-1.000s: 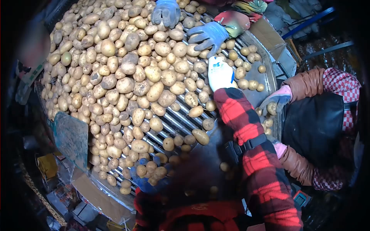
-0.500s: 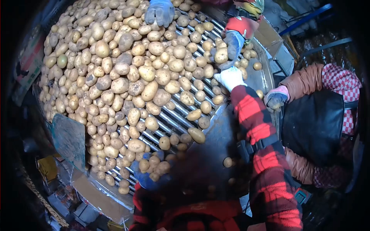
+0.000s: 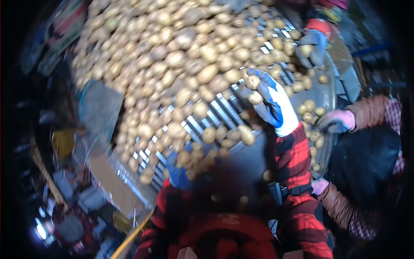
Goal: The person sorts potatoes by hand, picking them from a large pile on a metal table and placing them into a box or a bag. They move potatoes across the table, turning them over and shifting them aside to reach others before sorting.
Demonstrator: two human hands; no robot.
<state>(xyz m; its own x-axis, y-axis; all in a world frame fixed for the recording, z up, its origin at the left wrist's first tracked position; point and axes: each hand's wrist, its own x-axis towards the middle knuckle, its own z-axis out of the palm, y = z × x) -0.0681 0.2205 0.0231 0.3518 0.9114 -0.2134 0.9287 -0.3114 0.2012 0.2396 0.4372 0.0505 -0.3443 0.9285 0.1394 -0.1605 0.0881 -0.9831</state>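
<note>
My right hand [image 3: 276, 105], in a white and blue glove, is turned palm up above the metal bars, its fingers curled round two small potatoes [image 3: 255, 97]. Lower down, my left hand [image 3: 177, 173] in a blue glove cups a cluster of several potatoes [image 3: 200, 160] against the near edge of the bars. Its fingers are partly hidden by the potatoes and smeared by motion. A large heap of potatoes [image 3: 172, 58] covers most of the slatted metal grate [image 3: 222, 110] before me.
Across the grate, a co-worker's gloved hand [image 3: 312, 45] holds a potato. To my right, another person's pink and grey glove [image 3: 338, 121] is beside small potatoes [image 3: 308, 116] on the rim. A greenish board [image 3: 99, 112] stands at left, with a cardboard strip [image 3: 112, 175] along the edge.
My right hand has turned from back-up to palm-up, showing two potatoes, and moved away from the co-worker's hand. My left hand stays with its cluster. The whole view has shifted and blurred.
</note>
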